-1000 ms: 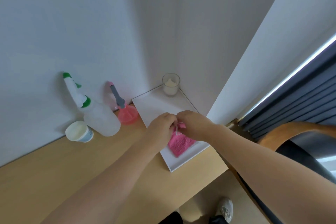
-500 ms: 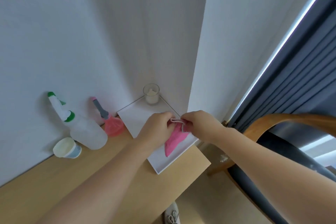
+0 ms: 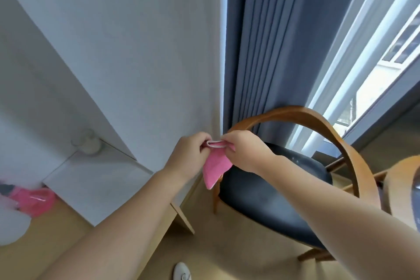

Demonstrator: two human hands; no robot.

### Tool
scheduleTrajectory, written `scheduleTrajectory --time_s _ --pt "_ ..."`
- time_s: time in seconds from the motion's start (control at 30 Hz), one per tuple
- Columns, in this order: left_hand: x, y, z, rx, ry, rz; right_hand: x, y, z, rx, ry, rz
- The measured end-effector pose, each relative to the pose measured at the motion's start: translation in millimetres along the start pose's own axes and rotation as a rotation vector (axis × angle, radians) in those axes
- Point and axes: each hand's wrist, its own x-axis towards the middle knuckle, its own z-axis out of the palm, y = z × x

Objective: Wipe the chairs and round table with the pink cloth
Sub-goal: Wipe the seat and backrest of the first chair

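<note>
A: What are the hands doing?

B: The left hand (image 3: pixel 191 154) and the right hand (image 3: pixel 245 152) each pinch the top edge of the folded pink terry cloth (image 3: pixel 216 167), thumbs against curled fingers. Both are closed on it, and it hangs in the air between them.

A: Where is that, going from the big things down?

B: Take the black-seated chair with the bent wooden hoop back (image 3: pixel 272 188) as the mark. The pleated blue-grey curtain (image 3: pixel 261 52) hangs behind it. The pale wooden desk (image 3: pixel 59 232) stands to its left, with the flat white tray (image 3: pixel 91 184) on the desk corner nearest the chair. The cloth hangs just off the chair's left edge, above the gap between chair and desk. A rounded wooden rim (image 3: pixel 395 179) shows to the chair's right; whether that is the round table I cannot tell.

A: So what's the step?

B: My reading: readying the cloth for the first wipe. Nothing looks wiped yet.

A: How to do it well?

B: I'd hold the fold flat so one broad face meets the surface, then shift to a one-hand grip with the palm spread over it. Start at the hoop back and work down to the seat, so dust falls onto what has not been cleaned. Refold to a fresh face before the table.
</note>
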Motion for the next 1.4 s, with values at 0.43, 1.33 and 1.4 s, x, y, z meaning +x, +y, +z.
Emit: scheduleTrajectory --time_s 0.43,1.33,1.4 --pt "69.0 9.9 113.2 -0.075 -0.293 0.075 -21.8 116.8 7.5 -0.218 -0.041 0.294" --pt "267.1 -194.6 295.8 0.490 -0.459 -0.008 156.2 320.5 114.0 -0.103 -0.213 0.640" --pt "273.0 -201.0 303.3 0.515 -0.442 0.013 160.4 327.9 123.2 -0.109 -0.174 0.628"
